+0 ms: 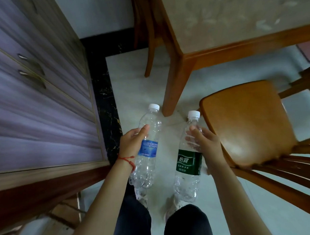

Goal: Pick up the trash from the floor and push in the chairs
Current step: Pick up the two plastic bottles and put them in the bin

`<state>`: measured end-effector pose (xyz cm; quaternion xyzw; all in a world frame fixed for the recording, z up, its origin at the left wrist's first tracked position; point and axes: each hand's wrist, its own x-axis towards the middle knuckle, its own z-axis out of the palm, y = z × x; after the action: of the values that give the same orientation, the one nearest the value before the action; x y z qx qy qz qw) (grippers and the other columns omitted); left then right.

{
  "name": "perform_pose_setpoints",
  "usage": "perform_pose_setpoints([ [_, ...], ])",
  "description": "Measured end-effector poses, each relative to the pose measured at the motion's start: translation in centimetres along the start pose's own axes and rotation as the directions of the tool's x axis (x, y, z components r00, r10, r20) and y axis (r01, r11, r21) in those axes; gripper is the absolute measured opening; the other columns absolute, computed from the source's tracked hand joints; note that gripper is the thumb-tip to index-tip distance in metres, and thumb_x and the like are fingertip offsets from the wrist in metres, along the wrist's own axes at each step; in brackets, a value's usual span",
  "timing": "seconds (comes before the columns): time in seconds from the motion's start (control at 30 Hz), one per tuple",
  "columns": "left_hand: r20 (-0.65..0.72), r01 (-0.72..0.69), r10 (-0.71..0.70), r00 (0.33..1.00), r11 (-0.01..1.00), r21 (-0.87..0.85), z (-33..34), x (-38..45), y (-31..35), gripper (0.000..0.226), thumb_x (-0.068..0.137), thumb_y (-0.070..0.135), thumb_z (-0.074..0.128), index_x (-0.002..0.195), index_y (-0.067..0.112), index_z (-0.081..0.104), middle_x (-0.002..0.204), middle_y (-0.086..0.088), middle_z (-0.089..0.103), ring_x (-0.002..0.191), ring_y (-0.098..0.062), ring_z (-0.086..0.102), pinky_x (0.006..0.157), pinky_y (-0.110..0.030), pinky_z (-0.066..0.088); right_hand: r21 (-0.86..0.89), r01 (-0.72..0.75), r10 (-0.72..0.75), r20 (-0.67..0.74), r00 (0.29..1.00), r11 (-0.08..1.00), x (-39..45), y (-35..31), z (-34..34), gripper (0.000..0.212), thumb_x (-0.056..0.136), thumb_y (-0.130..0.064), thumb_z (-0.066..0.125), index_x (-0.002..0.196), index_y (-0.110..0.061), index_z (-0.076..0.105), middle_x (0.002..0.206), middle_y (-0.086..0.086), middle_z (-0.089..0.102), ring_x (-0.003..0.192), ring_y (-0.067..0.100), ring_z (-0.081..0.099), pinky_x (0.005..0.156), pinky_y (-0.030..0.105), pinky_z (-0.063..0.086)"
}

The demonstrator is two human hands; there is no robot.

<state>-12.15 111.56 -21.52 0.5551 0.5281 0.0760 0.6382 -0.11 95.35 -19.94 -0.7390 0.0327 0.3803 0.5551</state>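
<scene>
The left hand (134, 141) holds one bottle (148, 147), the right hand (206, 143) another bottle (189, 160), side by side above the floor (132, 83). A cabinet (41, 103) stands left, a chair (247, 121) right, the bench (235, 23) ahead.

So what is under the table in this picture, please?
Under the table the pale floor shows, with the table leg near its corner and the legs of a chair behind it. The tabletop covers everything farther in, so any trash there cannot be seen.
</scene>
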Motion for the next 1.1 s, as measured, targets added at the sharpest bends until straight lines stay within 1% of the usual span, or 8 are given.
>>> perform_pose_setpoints([
  [0.1, 0.005, -0.024, 0.024, 1.000, 1.000, 0.012, -0.8, -2.2, 2.7, 0.028, 0.082, 0.038, 0.061, 0.091, 0.011, 0.064, 0.083, 0.002, 0.065, 0.073, -0.008, 0.060, 0.054, -0.011, 0.047, 0.003, 0.007, -0.007, -0.019, 1.000, 1.000, -2.2, -2.0, -0.3, 0.057, 0.077, -0.042, 0.062, 0.123, -0.008, 0.055, 0.108, 0.010, 0.068, 0.090, 0.020, 0.068, 0.073, 0.028, 0.053],
  [0.23, -0.019, -0.035, 0.036, 0.999, 0.999, 0.030, -1.9, -4.2, 4.9, 0.039, 0.082, 0.038, 0.061, 0.103, 0.006, 0.063, 0.093, -0.004, 0.066, 0.072, -0.005, 0.059, 0.052, -0.010, 0.046, 0.006, 0.010, -0.010, -0.023, 1.000, 1.000, -4.2, -4.0, -0.6, 0.050, 0.083, -0.034, 0.061, 0.124, -0.007, 0.054, 0.108, 0.013, 0.067, 0.092, 0.022, 0.067, 0.077, 0.031, 0.054],
  [0.43, -0.036, -0.036, 0.036, 0.999, 0.999, 0.008, -3.3, -6.4, 6.9, 0.025, 0.082, 0.040, 0.060, 0.075, 0.016, 0.062, 0.085, -0.006, 0.065, 0.077, -0.017, 0.061, 0.065, -0.022, 0.047, -0.016, 0.068, -0.068, -0.011, 0.998, 0.998, -6.0, -6.8, -0.8, 0.051, 0.080, -0.038, 0.062, 0.121, -0.007, 0.057, 0.105, 0.012, 0.068, 0.093, 0.025, 0.067, 0.084, 0.037, 0.054],
  [0.63, -0.088, -0.043, 0.038, 0.995, 0.997, -0.056, -3.4, -8.5, 8.0, 0.027, 0.084, 0.038, 0.059, 0.072, 0.015, 0.061, 0.075, -0.001, 0.062, 0.067, -0.011, 0.057, 0.059, -0.019, 0.045, -0.034, 0.123, -0.121, 0.065, 0.991, 0.992, -6.4, -8.6, -1.0, 0.046, 0.082, -0.034, 0.061, 0.118, -0.006, 0.057, 0.102, 0.014, 0.068, 0.088, 0.025, 0.067, 0.081, 0.036, 0.054],
  [0.73, -0.171, -0.052, 0.031, 0.985, 0.992, -0.119, -3.0, -10.0, 7.6, 0.025, 0.083, 0.038, 0.060, 0.069, 0.017, 0.061, 0.075, 0.000, 0.062, 0.071, -0.014, 0.059, 0.064, -0.022, 0.047, -0.071, 0.139, -0.127, 0.153, 0.980, 0.988, -6.2, -9.4, -1.5, 0.042, 0.084, -0.030, 0.061, 0.118, -0.005, 0.057, 0.100, 0.015, 0.067, 0.087, 0.025, 0.066, 0.072, 0.027, 0.052],
  [0.9, -0.365, -0.039, -0.056, 0.929, 0.968, -0.246, -1.6, -13.8, 5.4, 0.025, 0.083, 0.035, 0.062, 0.069, 0.014, 0.061, 0.083, -0.011, 0.062, 0.079, -0.023, 0.058, 0.073, -0.033, 0.049, -0.132, 0.157, -0.106, 0.325, 0.940, 0.979, -6.4, -9.9, -2.8, 0.034, 0.084, -0.028, 0.062, 0.110, -0.005, 0.061, 0.093, 0.013, 0.066, 0.080, 0.020, 0.063, 0.068, 0.024, 0.050],
  [1.0, -0.465, -0.042, -0.116, 0.878, 0.948, -0.315, -0.7, -16.7, 4.0, 0.027, 0.085, 0.030, 0.060, 0.064, 0.014, 0.056, 0.071, -0.009, 0.057, 0.071, -0.021, 0.054, 0.057, -0.018, 0.046, -0.176, 0.176, -0.084, 0.432, 0.898, 0.969, -6.9, -9.5, -3.2, 0.036, 0.083, -0.031, 0.064, 0.108, -0.005, 0.062, 0.089, 0.008, 0.067, 0.079, 0.019, 0.064, 0.070, 0.028, 0.050],
  [1.1, -0.548, -0.055, -0.168, 0.820, 0.929, -0.367, -0.4, -19.8, 2.1, 0.027, 0.087, 0.028, 0.058, 0.063, 0.017, 0.054, 0.064, 0.000, 0.053, 0.060, -0.013, 0.050, 0.038, -0.004, 0.037, -0.222, 0.183, -0.051, 0.496, 0.867, 0.958, -8.0, -8.8, -2.8, 0.040, 0.082, -0.035, 0.064, 0.112, -0.009, 0.060, 0.098, 0.008, 0.068, 0.086, 0.020, 0.066, 0.074, 0.029, 0.052],
])
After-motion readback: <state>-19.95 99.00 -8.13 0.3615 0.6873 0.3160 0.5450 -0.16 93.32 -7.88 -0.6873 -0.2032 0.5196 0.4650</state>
